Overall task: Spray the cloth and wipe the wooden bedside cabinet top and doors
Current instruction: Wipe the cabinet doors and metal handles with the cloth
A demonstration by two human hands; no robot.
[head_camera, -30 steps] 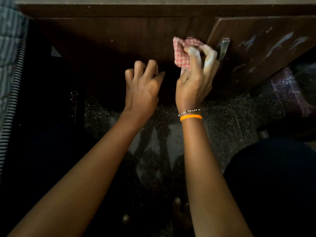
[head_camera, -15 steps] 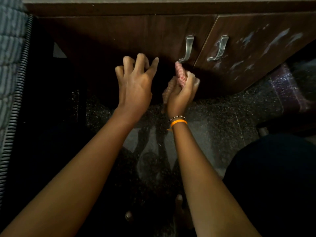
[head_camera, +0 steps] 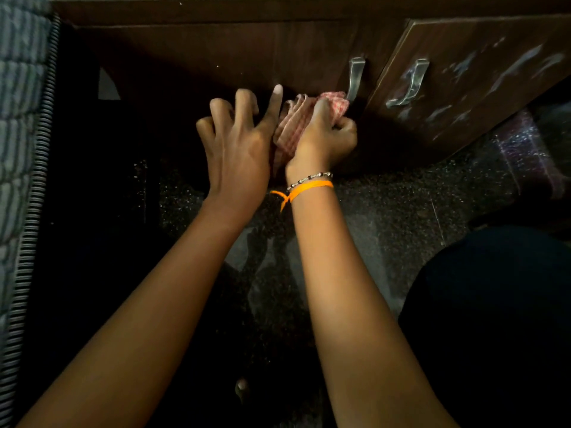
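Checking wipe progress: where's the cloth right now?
Head view, centre: the cloth is bunched in the right hand, just below the left door's handle, with the left hand beside it.

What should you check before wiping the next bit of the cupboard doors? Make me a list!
1. Cloth held firmly: ok. The right hand grips the red checked cloth, bunched up.
2. Cloth on the wood: cannot tell. It sits low by the left door, but contact is hidden.
3. Left hand out of the way: not ok. The left hand is right beside the cloth, fingers spread.
4. Left door handle clear: ok. The cloth is just below it.
5. Right door clean: not ok. Pale smears show across it.
6. Cloth damp enough: cannot tell. No spray bottle is in view.
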